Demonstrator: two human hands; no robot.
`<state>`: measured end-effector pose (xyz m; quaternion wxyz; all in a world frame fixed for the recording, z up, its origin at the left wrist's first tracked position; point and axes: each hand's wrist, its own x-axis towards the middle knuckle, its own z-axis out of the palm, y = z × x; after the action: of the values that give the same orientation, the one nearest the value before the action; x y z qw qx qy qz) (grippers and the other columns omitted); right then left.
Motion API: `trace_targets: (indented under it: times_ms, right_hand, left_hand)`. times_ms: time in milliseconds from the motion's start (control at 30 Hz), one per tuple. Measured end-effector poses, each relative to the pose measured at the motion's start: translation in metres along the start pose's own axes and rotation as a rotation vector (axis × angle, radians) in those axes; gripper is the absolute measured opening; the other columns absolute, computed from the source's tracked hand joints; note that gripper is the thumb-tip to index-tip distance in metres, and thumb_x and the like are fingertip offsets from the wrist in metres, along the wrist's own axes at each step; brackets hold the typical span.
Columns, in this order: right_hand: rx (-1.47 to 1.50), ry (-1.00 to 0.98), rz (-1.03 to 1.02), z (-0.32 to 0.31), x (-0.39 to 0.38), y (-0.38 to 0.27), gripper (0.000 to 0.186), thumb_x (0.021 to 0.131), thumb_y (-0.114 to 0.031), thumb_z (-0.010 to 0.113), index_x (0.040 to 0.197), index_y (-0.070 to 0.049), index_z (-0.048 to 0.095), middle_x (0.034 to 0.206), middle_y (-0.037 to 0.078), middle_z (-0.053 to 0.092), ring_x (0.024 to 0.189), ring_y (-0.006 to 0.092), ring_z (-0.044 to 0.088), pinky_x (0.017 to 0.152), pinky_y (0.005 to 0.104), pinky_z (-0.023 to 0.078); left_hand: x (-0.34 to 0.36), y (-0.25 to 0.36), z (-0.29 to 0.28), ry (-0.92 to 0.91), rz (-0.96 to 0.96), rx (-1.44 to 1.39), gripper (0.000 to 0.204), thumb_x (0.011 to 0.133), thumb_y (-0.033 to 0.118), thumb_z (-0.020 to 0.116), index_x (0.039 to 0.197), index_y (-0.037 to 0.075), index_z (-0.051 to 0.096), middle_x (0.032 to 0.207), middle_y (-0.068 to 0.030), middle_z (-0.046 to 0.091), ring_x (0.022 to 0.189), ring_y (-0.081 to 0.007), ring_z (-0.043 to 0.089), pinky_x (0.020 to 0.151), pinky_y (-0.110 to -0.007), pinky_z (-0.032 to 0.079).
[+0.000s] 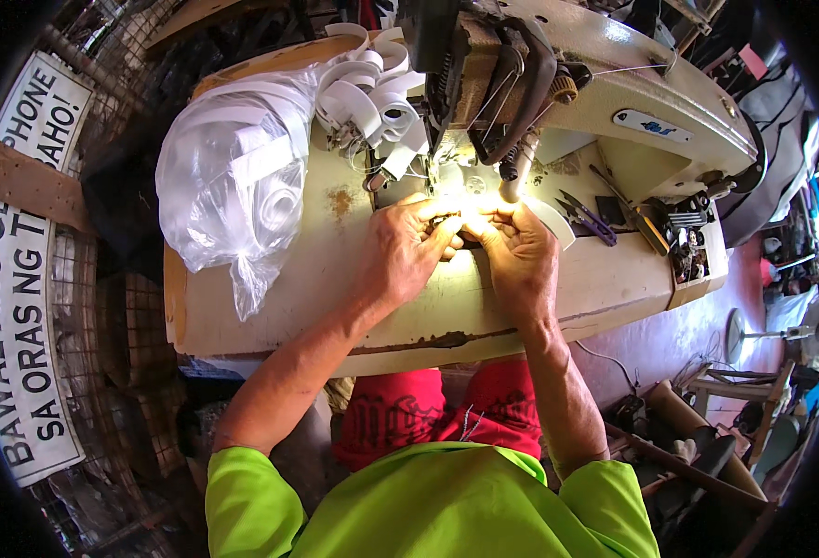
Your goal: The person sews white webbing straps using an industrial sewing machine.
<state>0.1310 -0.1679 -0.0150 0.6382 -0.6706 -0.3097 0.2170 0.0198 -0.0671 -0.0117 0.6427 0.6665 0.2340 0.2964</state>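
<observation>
While both hands (398, 246) (524, 249) nearly meet, flat white strips (353, 100) curl nearby

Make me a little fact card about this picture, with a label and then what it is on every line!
Machine: beige sewing machine on a pale table
Left hand: fingers bent, close to the other hand
Right hand: near the machine, fingers bent
Between the hands: too bright to tell what is held
Left side: clear plastic bag with white strips inside
Right side: purple-handled tool
Clothes: green shirt, red shorts
</observation>
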Motion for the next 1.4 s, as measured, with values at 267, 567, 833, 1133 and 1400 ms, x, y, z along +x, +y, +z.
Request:
trace_targets:
  times_ms: [267,567,833,1133,1400]
  right_hand:
    - [-0.146,-0.128,0.025,-0.007,0.0,-0.013,0.013,0.091,-0.002,0.064,0.101,0.004,0.061,0.094,0.009,0.07,0.087,0.0128,0.067,0.078,0.025,0.053]
    - [-0.184,-0.042,-0.081,-0.003,-0.003,-0.01,0.01,0.085,-0.003,0.068,0.094,0.001,0.065,0.085,0.009,0.07,0.078,0.0125,0.067,0.073,0.0261,0.053]
    - [-0.799,0.152,-0.605,-0.013,0.003,-0.018,0.021,0.078,-0.005,0.071,0.099,-0.003,0.067,0.091,0.01,0.068,0.086,0.0254,0.066,0.076,0.0348,0.052]
    - [-0.69,-0.359,-0.573,-0.028,0.024,-0.02,0.015,0.085,-0.011,0.067,0.099,-0.007,0.066,0.084,0.013,0.065,0.078,0.032,0.064,0.068,0.0406,0.051]
    - [-0.903,-0.423,-1.342,-0.015,0.071,-0.004,0.026,0.076,-0.014,0.061,0.102,-0.01,0.065,0.087,0.004,0.058,0.07,0.0212,0.059,0.055,0.0356,0.047]
  left_hand:
    - [-0.001,0.008,-0.004,-0.073,-0.029,0.017,0.019,0.093,0.006,0.062,0.108,-0.004,0.065,0.083,-0.0036,0.064,0.066,-0.0086,0.065,0.056,-0.02,0.053]
    - [-0.001,0.009,-0.011,-0.145,-0.026,-0.013,0.011,0.093,0.004,0.062,0.1,-0.004,0.064,0.084,-0.0023,0.06,0.066,-0.007,0.063,0.056,-0.02,0.051]
    - [0.002,0.001,-0.024,-0.234,-0.081,-0.021,0.01,0.094,0.003,0.06,0.099,-0.005,0.064,0.085,-0.0026,0.058,0.069,-0.0073,0.062,0.061,-0.021,0.053]
    - [0.008,0.007,-0.031,-0.29,-0.011,0.063,0.012,0.094,0.002,0.06,0.101,-0.003,0.068,0.084,-0.0021,0.062,0.072,-0.0068,0.063,0.064,-0.02,0.053]
    - [0.034,0.012,-0.066,-0.28,0.596,0.682,0.016,0.076,-0.004,0.069,0.092,0.0,0.07,0.092,-0.0101,0.069,0.085,-0.0241,0.065,0.075,-0.033,0.053]
